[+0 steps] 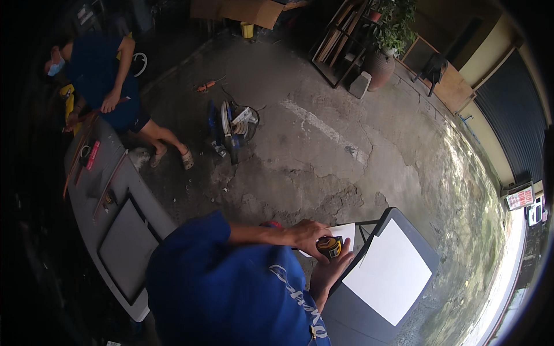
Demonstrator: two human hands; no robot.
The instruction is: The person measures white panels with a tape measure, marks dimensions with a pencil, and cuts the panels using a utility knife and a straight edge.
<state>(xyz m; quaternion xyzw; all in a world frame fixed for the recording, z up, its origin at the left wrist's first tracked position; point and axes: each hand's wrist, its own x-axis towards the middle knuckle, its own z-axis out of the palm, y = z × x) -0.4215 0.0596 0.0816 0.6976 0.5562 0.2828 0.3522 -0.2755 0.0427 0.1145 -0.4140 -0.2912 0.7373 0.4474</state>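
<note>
Between my two hands is a yellow-and-black tape measure (pixel 330 247). My left hand (pixel 310 235) reaches across from the left, its fingers curled on the near side of the case. My right hand (pixel 333 270) supports the tape measure from below, with fingers along its right side. No drawn-out blade is visible. Just beyond my hands, a white sheet (pixel 344 232) shows, partly covered by them. To their right, a larger white sheet (pixel 389 271) lies on a dark grey table (pixel 369 305). My blue shirt hides part of the near area.
At left, a grey table (pixel 128 282) carries a dark frame (pixel 107 254), strips and a red tool (pixel 93 155). A co-worker in blue (pixel 101 75) stands behind it, holding a strip. A miter saw (pixel 232 124) sits on the cracked concrete floor. Racks and a large pot (pixel 379 70) stand farther back.
</note>
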